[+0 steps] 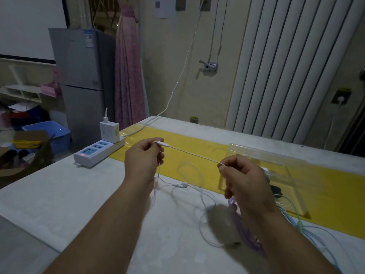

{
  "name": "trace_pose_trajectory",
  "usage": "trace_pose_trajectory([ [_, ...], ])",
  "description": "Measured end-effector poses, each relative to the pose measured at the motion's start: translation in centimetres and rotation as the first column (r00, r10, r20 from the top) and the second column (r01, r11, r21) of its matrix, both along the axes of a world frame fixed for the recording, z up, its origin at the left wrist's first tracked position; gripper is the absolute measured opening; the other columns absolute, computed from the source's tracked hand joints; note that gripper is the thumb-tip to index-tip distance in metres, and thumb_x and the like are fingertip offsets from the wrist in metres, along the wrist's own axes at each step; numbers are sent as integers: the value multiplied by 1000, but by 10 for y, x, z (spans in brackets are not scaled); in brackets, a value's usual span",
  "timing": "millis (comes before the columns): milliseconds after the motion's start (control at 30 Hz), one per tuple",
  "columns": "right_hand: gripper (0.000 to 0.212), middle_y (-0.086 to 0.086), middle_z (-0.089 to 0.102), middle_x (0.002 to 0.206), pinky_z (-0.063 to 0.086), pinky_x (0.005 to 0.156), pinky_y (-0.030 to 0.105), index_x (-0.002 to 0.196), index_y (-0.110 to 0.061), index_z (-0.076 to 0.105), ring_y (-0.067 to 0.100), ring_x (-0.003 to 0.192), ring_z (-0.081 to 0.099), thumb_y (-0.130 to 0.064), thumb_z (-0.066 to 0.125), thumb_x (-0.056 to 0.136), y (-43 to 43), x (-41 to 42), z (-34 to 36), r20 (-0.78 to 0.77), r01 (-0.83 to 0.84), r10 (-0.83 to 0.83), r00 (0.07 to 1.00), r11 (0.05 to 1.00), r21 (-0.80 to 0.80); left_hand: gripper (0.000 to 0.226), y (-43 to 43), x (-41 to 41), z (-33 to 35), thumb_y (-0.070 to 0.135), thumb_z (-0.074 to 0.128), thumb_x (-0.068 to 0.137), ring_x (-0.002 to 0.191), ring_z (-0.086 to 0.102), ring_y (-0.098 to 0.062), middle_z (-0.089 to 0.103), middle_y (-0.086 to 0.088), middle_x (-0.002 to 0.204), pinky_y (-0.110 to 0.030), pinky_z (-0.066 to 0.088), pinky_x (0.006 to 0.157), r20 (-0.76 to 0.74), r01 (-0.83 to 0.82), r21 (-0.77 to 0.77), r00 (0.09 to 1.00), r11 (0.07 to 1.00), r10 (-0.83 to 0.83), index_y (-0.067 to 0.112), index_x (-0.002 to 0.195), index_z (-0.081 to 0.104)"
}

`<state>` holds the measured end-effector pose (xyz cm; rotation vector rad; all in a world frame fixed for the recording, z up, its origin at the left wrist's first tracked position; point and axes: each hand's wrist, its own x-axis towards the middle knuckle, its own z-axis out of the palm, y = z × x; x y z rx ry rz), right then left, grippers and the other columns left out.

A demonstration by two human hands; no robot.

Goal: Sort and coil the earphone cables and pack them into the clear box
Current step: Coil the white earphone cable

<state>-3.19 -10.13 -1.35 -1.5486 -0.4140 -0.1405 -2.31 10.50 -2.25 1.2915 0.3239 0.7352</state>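
The main risk lies in the slack part of the white earphone cable (193, 154). Below the taut stretch it drops from the left hand (145, 155) and wanders over the bench (69, 194) in open loops, with one earbud (182, 185) lying at the centre of the frame. If coiling starts while those loops overlap the purple cable (247, 237) and the green and blue cables (294, 212) at lower right, they could drag along and knot. A hard pull could also strain the plug (162, 143).

The left hand's grip pinches the cable at the plug end, fingers curled. The right hand (241, 175) pinches it between thumb and forefinger. Both forearms reach forward, with the hands raised off the bench and the taut stretch sloping down to the right. The clear box (256, 153) sits right of centre, behind the right hand, on the yellow strip (197, 143).
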Motion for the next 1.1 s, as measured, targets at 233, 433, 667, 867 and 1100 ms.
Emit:
trace_pose_trajectory([
  [233, 11, 4, 62, 55, 44, 62, 34, 86, -17, 62, 16, 56, 58, -15, 57, 95, -3, 3, 3, 55, 99, -99, 994, 995, 9, 18, 1, 1, 5, 18, 49, 99, 49, 54, -16, 40, -3, 57, -24, 48, 44, 1, 93, -282, 995, 955, -97, 13, 90, 64],
  [433, 12, 6, 66, 60, 49, 50, 21, 94, -15, 54, 16, 56, 63, -16, 45, 101, -3, -3, 13, 20, 71, -74, 997, 991, 112, 14, 3, 2, 0, 19, 58, 94, 44, 25, -13, 36, 8, 48, -23, 21, 43, -73, 89, 26, 994, 996, -86, 14, 85, 67],
  [667, 19, -4, 35, 49, 24, 46, 30, 81, -29, 57, 14, 45, 26, -23, 51, 99, -6, 2, 10, 141, 203, -224, 964, 968, 149, 20, 8, 4, -8, 31, 71, 85, 55, 38, -19, 45, 2, 53, -36, 34, 59, -144, 28, 174, 990, 984, -2, 12, 79, 71],
  [867, 13, -3, 45, 49, 36, 47, 34, 84, -37, 51, 17, 45, 39, -35, 50, 97, -13, 1, 13, 217, 429, -483, 848, 867, 253, 22, 2, 0, -3, 26, 61, 93, 55, 51, -18, 64, -21, 87, -29, 52, 56, -212, 100, -14, 972, 995, -101, 5, 93, 66],
  [1100, 29, 0, 49, 56, 47, 56, 42, 78, -19, 50, 16, 53, 46, -39, 46, 99, 3, -6, 4, 230, 342, -318, 920, 937, -71, 21, 0, 4, 6, 29, 48, 100, 32, 28, -6, 38, 2, 56, -14, 29, 36, -54, 225, -552, 951, 803, -304, 17, 85, 56],
])
